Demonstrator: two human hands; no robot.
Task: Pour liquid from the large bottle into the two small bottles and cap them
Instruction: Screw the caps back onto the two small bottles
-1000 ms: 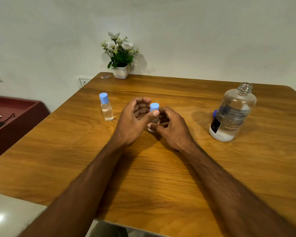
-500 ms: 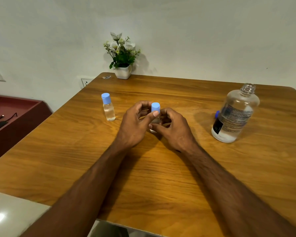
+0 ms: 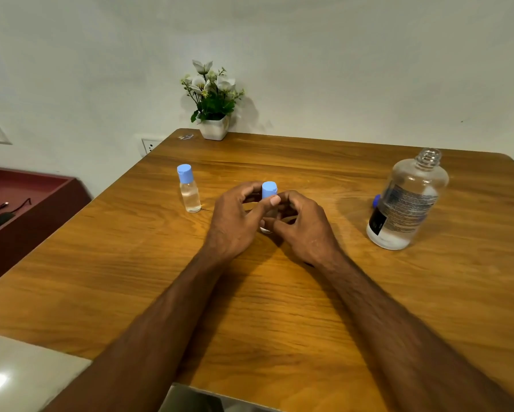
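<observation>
A small clear bottle (image 3: 189, 194) with a blue cap stands upright on the wooden table (image 3: 309, 292), left of my hands. A second small bottle with a blue cap (image 3: 269, 189) stands at the table's middle, its body mostly hidden by my fingers. My left hand (image 3: 235, 221) grips it with the thumb against the cap. My right hand (image 3: 302, 226) wraps the lower body from the right. The large clear bottle (image 3: 407, 200) stands uncapped at the right with a little liquid at its bottom. Its blue cap (image 3: 376, 200) peeks out behind its left side.
A white pot of flowers (image 3: 212, 114) sits at the table's far edge by the wall. A dark red tray or shelf (image 3: 21, 203) with black items is off the table's left side. A pale surface (image 3: 18, 373) lies at the near left.
My left fingers have curled tighter around the capped middle bottle. Both hands stay on it in the same spot; the view has shifted slightly.
</observation>
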